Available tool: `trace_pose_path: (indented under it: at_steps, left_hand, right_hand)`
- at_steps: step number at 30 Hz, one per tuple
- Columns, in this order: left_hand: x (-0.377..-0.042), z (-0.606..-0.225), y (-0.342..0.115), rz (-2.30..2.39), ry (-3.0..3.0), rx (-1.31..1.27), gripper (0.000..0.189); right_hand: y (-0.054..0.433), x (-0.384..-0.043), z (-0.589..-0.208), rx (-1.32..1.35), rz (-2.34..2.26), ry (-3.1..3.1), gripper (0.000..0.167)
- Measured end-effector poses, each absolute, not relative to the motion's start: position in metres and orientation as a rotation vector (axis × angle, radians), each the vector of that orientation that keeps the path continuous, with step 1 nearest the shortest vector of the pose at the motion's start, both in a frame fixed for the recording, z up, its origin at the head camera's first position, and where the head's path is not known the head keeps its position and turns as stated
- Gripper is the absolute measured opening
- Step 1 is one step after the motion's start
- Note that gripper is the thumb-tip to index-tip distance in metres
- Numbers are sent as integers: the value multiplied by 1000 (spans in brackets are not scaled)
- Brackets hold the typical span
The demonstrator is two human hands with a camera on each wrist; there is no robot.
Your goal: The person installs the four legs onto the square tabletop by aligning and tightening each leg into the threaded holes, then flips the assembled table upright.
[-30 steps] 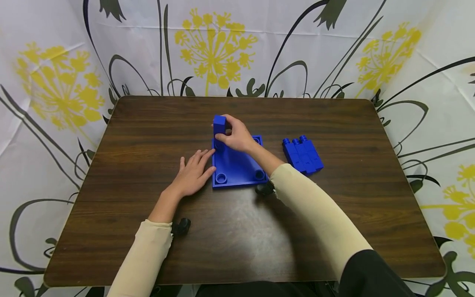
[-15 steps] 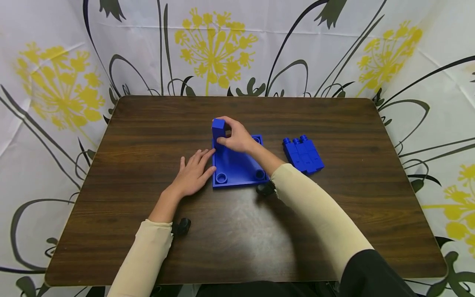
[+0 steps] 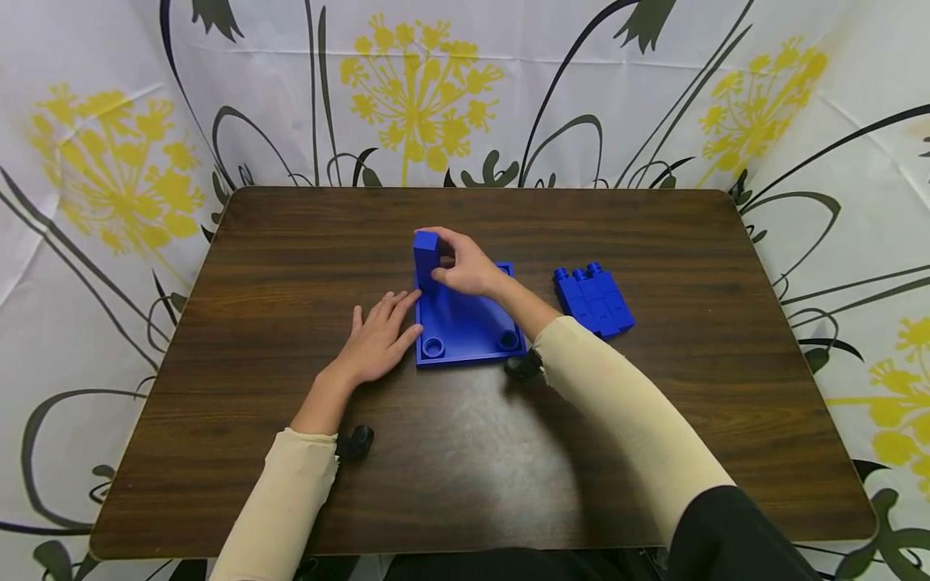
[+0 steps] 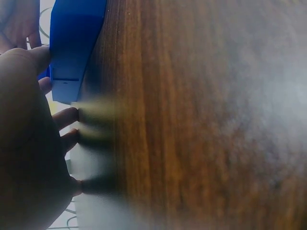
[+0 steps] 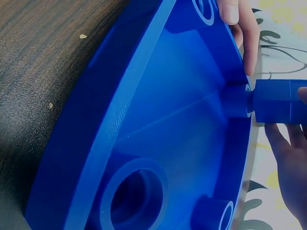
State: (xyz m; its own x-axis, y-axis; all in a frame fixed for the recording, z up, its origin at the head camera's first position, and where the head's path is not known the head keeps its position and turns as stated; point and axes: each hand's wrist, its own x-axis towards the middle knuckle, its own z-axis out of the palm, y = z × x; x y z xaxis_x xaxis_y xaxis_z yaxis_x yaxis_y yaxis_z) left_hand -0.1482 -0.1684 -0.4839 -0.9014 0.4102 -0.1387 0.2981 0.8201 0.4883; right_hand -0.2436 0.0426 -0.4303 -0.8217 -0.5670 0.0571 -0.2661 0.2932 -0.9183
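A blue square panel [image 3: 468, 327] with raised rims and round sockets at its corners lies on the table. My right hand [image 3: 468, 265] grips a blue leg-like block [image 3: 426, 257] between thumb and fingers, upright over the far left corner. In the right wrist view the block's narrow end meets the mouth of that corner's socket [image 5: 235, 100]. My left hand [image 3: 374, 339] lies with its fingers spread, thumb and index finger against the panel's left edge. The left wrist view shows the same fingers beside the panel's side [image 4: 72, 52].
Three similar blue blocks [image 3: 594, 303] lie side by side to the right of the panel, their round pegs pointing away. The brown wooden table [image 3: 240, 323] has a floral curtain [image 3: 283, 73] behind it. My right forearm crosses over the table between panel and blocks.
The gripped block's top has shifted slightly left and a little lower, and my right thumb has slid along it. My left hand and the panel stay in place.
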Motion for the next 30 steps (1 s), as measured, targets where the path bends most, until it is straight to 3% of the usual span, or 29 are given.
trace_pose_path:
  at_steps: [24, 30]
  left_hand:
    - [-148, -485, -169, 661, 2756, 537, 63]
    - [-149, -486, -168, 667, 2762, 541, 63]
  right_hand:
    - [40, -244, -436, -667, -1495, 2394, 68]
    - [39, -243, -437, -665, -1488, 2430, 51]
